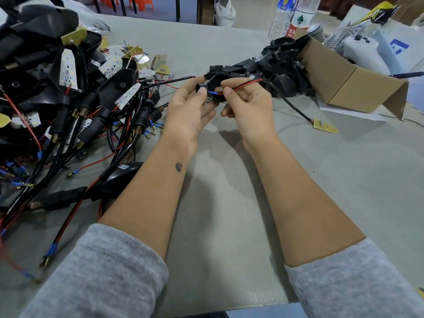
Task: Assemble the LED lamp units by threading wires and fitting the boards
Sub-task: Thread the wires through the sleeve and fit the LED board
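My left hand (189, 106) grips a black lamp housing (214, 82) above the table, thumb on its round socket. My right hand (244, 104) pinches a red wire (246, 84) with a blue-sleeved end right at that socket. A black sheathed cable (291, 104) runs from the housing to a small yellow LED board (325, 126) lying on the table to the right. A second black cable end sticks out to the left of the housing.
A big pile of wired lamp units (68, 106) with white and yellow boards fills the left. Empty black housings (275, 65) spill from a cardboard box (348, 81) at the right. Water bottles (300, 14) stand behind. Grey mat (229, 214) under my forearms.
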